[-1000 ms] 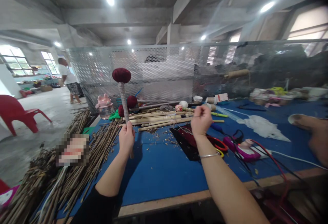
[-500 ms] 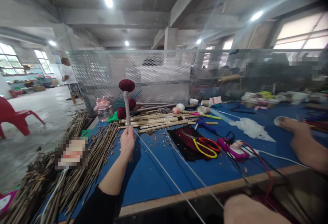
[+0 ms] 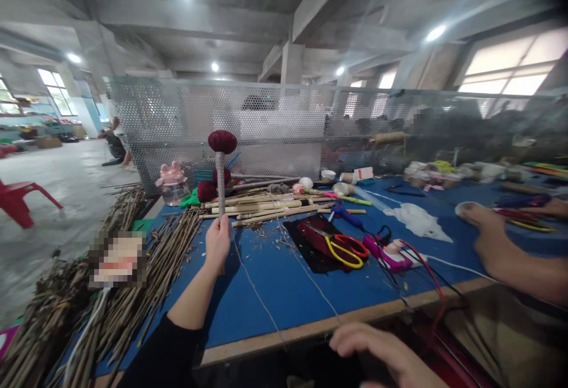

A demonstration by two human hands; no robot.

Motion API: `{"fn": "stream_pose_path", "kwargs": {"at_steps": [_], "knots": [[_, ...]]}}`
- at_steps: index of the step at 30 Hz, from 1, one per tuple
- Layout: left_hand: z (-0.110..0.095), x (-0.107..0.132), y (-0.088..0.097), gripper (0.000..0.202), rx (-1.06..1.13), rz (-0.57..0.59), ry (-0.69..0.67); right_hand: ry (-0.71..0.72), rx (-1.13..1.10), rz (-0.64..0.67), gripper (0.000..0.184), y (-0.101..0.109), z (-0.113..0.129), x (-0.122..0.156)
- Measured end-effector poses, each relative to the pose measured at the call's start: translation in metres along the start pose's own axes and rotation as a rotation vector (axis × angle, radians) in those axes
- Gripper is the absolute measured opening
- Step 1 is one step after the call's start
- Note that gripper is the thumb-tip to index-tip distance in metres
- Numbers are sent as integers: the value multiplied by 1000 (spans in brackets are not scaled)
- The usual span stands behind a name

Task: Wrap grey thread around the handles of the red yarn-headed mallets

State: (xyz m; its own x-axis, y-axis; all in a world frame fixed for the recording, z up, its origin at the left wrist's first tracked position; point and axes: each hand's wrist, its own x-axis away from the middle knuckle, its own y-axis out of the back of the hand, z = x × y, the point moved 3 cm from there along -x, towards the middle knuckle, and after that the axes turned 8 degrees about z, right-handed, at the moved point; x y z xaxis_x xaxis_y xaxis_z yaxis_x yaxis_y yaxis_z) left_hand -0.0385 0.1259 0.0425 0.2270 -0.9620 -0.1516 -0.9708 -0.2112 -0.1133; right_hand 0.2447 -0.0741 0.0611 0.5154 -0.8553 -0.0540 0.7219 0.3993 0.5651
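My left hand (image 3: 218, 240) is closed round an upright stick wrapped in grey yarn (image 3: 220, 184), with a dark red fuzzy ball (image 3: 222, 142) on its top. From near this hand a thin grey yarn (image 3: 255, 290) hangs slack over the table edge. A second strand (image 3: 313, 281) runs from the stick pile down toward my right hand (image 3: 381, 346). That hand is low in front of the table edge, its fingers apart and loosely bent. I see nothing between them.
On the blue table (image 3: 275, 293) are bundled twigs (image 3: 164, 275), pale sticks (image 3: 261, 207), scissors (image 3: 348, 249) on dark cloth, a glue gun (image 3: 348, 216), a purple power strip (image 3: 390, 255) with cables, and a plastic bag (image 3: 421, 222). A co-worker's hand (image 3: 492, 228) is at right; a perforated metal screen (image 3: 177, 116) stands behind.
The two strands were taut and now hang slack. My right hand has moved left, its fingers coming into view. The view has shifted slightly right; the wrapped stick stays upright in my left hand.
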Motion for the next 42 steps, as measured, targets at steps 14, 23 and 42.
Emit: {"fn": "stream_pose_path", "kwargs": {"at_steps": [14,23,42], "knots": [[11,-5,-1,32,-52,32,34,-326,447,-448,31,117,-86,-356],[14,-8,0,33,-85,26,85,-470,568,-445,25,132,-120,-402],[7,-3,-2,34,-69,-13,22,-67,220,-714,19,187,-64,-371]]}}
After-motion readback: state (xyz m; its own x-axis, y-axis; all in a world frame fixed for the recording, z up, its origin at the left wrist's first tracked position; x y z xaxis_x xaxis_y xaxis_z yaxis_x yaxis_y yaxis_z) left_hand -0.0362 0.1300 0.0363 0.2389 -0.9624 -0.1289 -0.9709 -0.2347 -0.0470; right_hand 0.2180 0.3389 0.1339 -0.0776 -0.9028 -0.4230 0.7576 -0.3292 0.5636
